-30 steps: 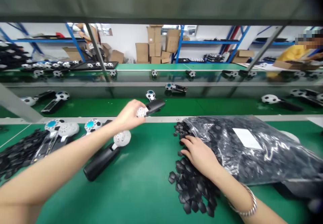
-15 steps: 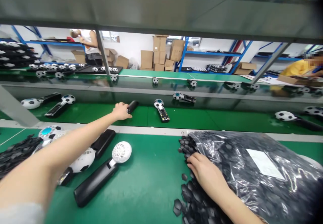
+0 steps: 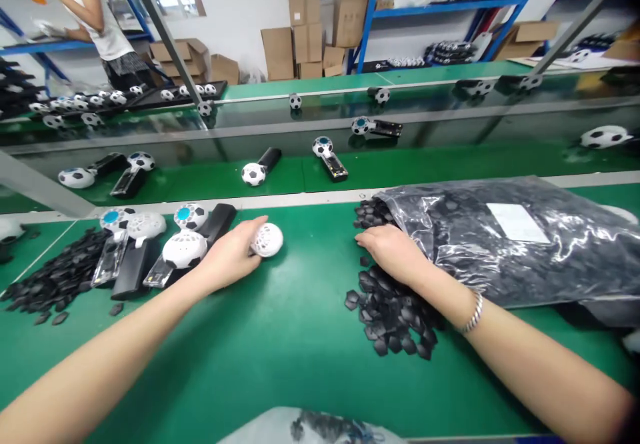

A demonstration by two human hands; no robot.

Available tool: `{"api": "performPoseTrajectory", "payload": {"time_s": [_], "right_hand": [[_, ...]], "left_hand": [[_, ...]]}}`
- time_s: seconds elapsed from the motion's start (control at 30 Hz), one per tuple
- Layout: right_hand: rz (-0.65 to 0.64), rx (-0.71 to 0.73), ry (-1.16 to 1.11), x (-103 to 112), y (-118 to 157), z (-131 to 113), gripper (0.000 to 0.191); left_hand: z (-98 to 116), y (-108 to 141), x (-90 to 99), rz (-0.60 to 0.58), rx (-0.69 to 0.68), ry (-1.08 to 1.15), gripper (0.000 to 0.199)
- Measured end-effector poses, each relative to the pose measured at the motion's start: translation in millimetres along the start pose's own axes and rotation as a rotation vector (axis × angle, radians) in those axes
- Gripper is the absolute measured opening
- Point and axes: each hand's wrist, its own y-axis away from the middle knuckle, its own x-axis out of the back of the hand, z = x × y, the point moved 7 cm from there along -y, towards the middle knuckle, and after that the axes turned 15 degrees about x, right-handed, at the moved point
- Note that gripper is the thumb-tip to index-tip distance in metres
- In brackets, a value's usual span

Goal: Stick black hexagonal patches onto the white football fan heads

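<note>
My left hand (image 3: 234,255) is closed on a fan with a round white grille head (image 3: 269,239); its handle is hidden behind the hand and wrist. To its left lie several fans with football-patterned or white heads (image 3: 185,250), some with open handles showing circuitry. My right hand (image 3: 387,247) rests among black pentagon pieces (image 3: 395,311) at the mouth of a clear plastic bag (image 3: 520,251) full of dark pieces. Its fingers are bent down and together, and whatever they hold is hidden.
Behind the table edge, a lower green belt (image 3: 210,184) carries several football fans (image 3: 254,174). Another heap of black pieces (image 3: 60,274) lies at left. A slanted metal post (image 3: 45,181) stands there. A person (image 3: 103,24) is across the line.
My left hand has come back from the belt, where a football fan now lies, and grips the white-headed fan on the table. The view has tilted down. My right hand stays by the bag mouth.
</note>
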Motion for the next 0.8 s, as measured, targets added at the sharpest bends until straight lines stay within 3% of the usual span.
{"api": "performPoseTrajectory", "payload": {"time_s": [0.1,0.3,0.47,0.63,0.8], "right_hand": [[-0.016,0.071,-0.027,1,-7,-4,0.020],[0.058,0.032,-0.155,17,1,-9,0.020],[0.172,-0.050,-0.351,24,18,-9,0.015],[0.214,-0.079,-0.440,23,17,-10,0.022],[0.179,-0.067,-0.458,28,9,-16,0.015]], "left_hand": [[27,-9,-8.5,-0.031,-0.079,0.083,0.065],[70,-26,-22.6,-0.121,-0.177,0.064,0.064],[72,-38,-25.4,-0.108,-0.185,0.088,0.067],[76,-27,-31.3,-0.112,-0.258,0.135,0.069],[71,-26,-32.0,0.077,-0.109,0.024,0.067]]}}
